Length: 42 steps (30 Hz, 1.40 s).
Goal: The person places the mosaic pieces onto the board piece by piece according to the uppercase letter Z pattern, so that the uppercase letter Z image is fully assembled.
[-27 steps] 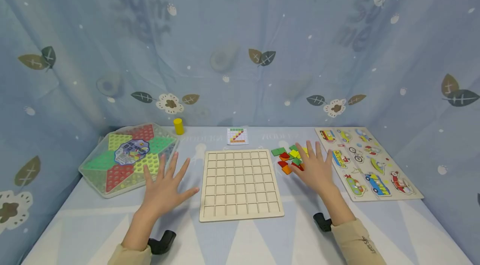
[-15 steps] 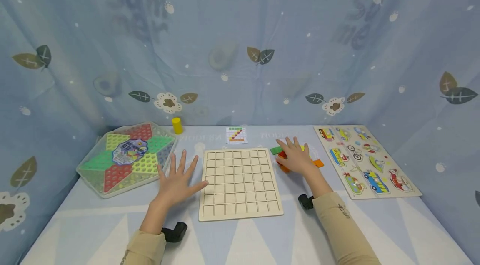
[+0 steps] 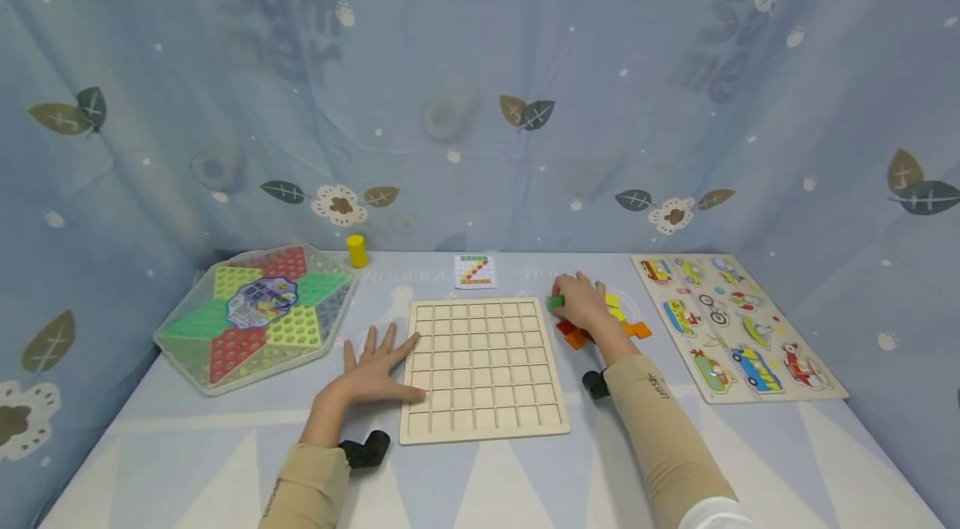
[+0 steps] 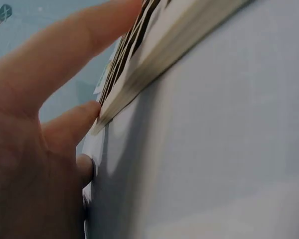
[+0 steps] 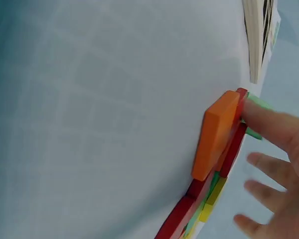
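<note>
In the head view my left hand [image 3: 373, 375] lies spread at the left edge of a square wooden grid board [image 3: 482, 371]. Its thumb and index fingertip rest on the board's margin; the left wrist view shows them at the raised rim. My right hand [image 3: 585, 302] is beyond the board's right edge, bent over a loose heap of coloured tiles. Between its thumb and fingertips it pinches a green tile [image 3: 555, 302]. An orange tile [image 5: 217, 134], red tiles [image 5: 175, 219] and a yellow tile [image 3: 613, 301] lie around and under that hand, partly hidden by it.
A small pattern card [image 3: 476, 271] stands behind the board. At the left are a hexagonal Chinese checkers board [image 3: 258, 316] under a clear cover and a yellow cylinder [image 3: 357, 252]. A wooden vehicle puzzle [image 3: 738, 329] lies at the right. A patterned curtain [image 3: 480, 96] hangs behind the table.
My left hand has moved right onto the board's left edge. The right hand has gone left over the heap, spread some tiles apart, and taken hold of a green tile.
</note>
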Tool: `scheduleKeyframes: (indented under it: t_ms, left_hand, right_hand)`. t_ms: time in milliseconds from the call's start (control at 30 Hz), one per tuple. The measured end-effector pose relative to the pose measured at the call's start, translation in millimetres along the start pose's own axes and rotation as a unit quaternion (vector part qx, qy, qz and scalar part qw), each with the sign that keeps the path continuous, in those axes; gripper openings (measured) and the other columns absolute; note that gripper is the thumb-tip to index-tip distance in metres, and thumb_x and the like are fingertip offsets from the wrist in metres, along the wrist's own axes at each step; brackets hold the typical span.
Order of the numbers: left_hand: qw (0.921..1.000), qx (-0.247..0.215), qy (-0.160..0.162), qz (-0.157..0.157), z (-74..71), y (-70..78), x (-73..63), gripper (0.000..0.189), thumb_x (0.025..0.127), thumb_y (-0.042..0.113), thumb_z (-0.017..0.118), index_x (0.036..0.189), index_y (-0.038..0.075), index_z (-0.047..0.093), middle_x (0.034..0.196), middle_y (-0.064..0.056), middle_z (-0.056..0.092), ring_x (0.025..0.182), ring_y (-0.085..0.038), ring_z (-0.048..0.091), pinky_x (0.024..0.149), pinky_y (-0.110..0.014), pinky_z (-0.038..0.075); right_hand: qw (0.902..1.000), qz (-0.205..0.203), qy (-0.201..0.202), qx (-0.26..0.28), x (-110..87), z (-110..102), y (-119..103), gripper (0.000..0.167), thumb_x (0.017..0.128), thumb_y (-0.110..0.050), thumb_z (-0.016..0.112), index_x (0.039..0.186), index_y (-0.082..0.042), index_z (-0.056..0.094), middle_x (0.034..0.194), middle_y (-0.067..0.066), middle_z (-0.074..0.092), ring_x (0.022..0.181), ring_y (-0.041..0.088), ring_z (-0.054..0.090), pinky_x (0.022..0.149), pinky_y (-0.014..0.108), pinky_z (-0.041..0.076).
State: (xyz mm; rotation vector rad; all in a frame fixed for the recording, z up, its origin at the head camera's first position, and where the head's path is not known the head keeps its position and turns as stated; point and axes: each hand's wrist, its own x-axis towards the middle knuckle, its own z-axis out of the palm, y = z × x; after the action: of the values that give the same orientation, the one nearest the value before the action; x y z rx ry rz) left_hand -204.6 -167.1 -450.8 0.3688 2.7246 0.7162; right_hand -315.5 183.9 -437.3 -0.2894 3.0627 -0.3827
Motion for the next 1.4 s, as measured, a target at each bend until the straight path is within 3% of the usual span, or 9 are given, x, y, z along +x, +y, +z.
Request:
scheduleKeyframes:
  t_ms: [100, 167, 333, 467, 667, 767, 867, 1200, 1400]
  left_hand:
    - [0.9999, -0.008, -0.006, 0.009, 0.4, -5.3, 1.4, 0.106, 0.064, 0.06, 0.071, 0.148, 0.016, 0.023, 0.153, -0.021, -0.002, 0.136, -0.045, -0.015, 0.098, -0.065, -0.021]
    - [0.9997, -0.018, -0.009, 0.016, -0.7, -7.5, 1.1, 0.11, 0.061, 0.058, 0.075, 0.148, 0.015, 0.023, 0.153, -0.022, -0.002, 0.136, -0.045, -0.015, 0.098, -0.065, -0.02]
    - [0.999, -0.031, -0.014, 0.03, -3.3, -9.9, -0.2, 0.116, 0.056, 0.048, 0.082, 0.148, 0.011, 0.023, 0.152, -0.024, -0.002, 0.135, -0.046, -0.015, 0.098, -0.066, -0.019]
    - [0.9991, -0.028, -0.006, 0.032, -3.1, -10.9, -0.4, 0.117, 0.054, 0.047, 0.084, 0.147, 0.01, 0.023, 0.152, -0.025, 0.0, 0.135, -0.048, -0.013, 0.098, -0.067, -0.018]
    - [0.9993, -0.026, 0.002, 0.026, -1.4, -11.1, -0.2, 0.117, 0.053, 0.048, 0.084, 0.147, 0.011, 0.025, 0.152, -0.023, 0.003, 0.136, -0.047, -0.011, 0.099, -0.066, -0.018]
    - [0.9994, -0.024, 0.001, 0.026, -0.6, -11.5, 0.5, 0.116, 0.054, 0.049, 0.083, 0.147, 0.012, 0.025, 0.152, -0.023, 0.003, 0.136, -0.046, -0.011, 0.099, -0.066, -0.017]
    - [0.9993, -0.023, 0.0, 0.028, -0.9, -11.7, 0.4, 0.116, 0.055, 0.049, 0.083, 0.147, 0.012, 0.024, 0.152, -0.023, 0.003, 0.136, -0.046, -0.011, 0.099, -0.065, -0.017]
    - [0.999, -0.029, 0.002, 0.034, -0.6, -11.4, 0.0, 0.115, 0.055, 0.048, 0.083, 0.147, 0.011, 0.024, 0.152, -0.023, 0.003, 0.136, -0.046, -0.011, 0.1, -0.065, -0.018]
    - [0.999, -0.026, 0.004, 0.037, -0.9, -13.2, 0.1, 0.115, 0.055, 0.048, 0.083, 0.147, 0.011, 0.024, 0.152, -0.023, 0.003, 0.136, -0.046, -0.011, 0.1, -0.065, -0.017]
  right_hand:
    - [0.9959, 0.01, 0.051, 0.075, -1.7, -2.8, -7.5, 0.013, 0.084, -0.019, 0.068, 0.09, -0.01, 0.061, 0.092, 0.008, 0.065, 0.09, 0.029, 0.057, 0.083, 0.045, 0.04]
    - [0.985, 0.018, 0.072, 0.156, -2.3, -4.3, -17.1, 0.011, 0.085, -0.017, 0.066, 0.09, -0.008, 0.061, 0.088, 0.008, 0.064, 0.08, 0.025, 0.058, 0.075, 0.039, 0.045]
    - [0.9268, 0.029, 0.053, 0.371, 0.8, -2.6, -51.7, 0.017, 0.087, -0.012, 0.063, 0.1, -0.001, 0.063, 0.094, 0.011, 0.061, 0.09, 0.027, 0.057, 0.077, 0.039, 0.048]
    - [0.8857, 0.036, -0.001, 0.463, 7.7, 4.7, -81.9, 0.022, 0.088, -0.01, 0.062, 0.106, 0.002, 0.062, 0.095, 0.011, 0.06, 0.091, 0.031, 0.057, 0.081, 0.042, 0.048]
    - [0.8735, 0.024, -0.05, 0.484, 19.3, 25.0, -116.7, 0.025, 0.088, -0.008, 0.061, 0.111, 0.002, 0.063, 0.103, 0.013, 0.063, 0.077, 0.021, 0.057, 0.07, 0.032, 0.05]
    - [0.8737, 0.019, -0.067, 0.481, 23.8, 33.9, -128.2, 0.023, 0.088, -0.007, 0.061, 0.109, 0.002, 0.064, 0.106, 0.013, 0.063, 0.077, 0.016, 0.059, 0.069, 0.028, 0.051]
    - [0.8829, 0.012, -0.075, 0.463, 28.1, 40.1, -137.2, 0.02, 0.087, -0.007, 0.061, 0.105, 0.001, 0.066, 0.103, 0.013, 0.064, 0.079, 0.016, 0.062, 0.07, 0.026, 0.053]
    - [0.9578, -0.035, -0.041, 0.282, 29.2, 42.5, -153.2, 0.013, 0.085, -0.01, 0.065, 0.094, -0.005, 0.072, 0.09, 0.007, 0.068, 0.075, 0.015, 0.062, 0.065, 0.024, 0.05]
    - [0.9717, -0.056, -0.027, 0.228, 27.1, 41.3, -158.5, 0.014, 0.083, -0.009, 0.067, 0.097, -0.006, 0.068, 0.082, 0.005, 0.062, 0.068, 0.015, 0.055, 0.057, 0.025, 0.044]
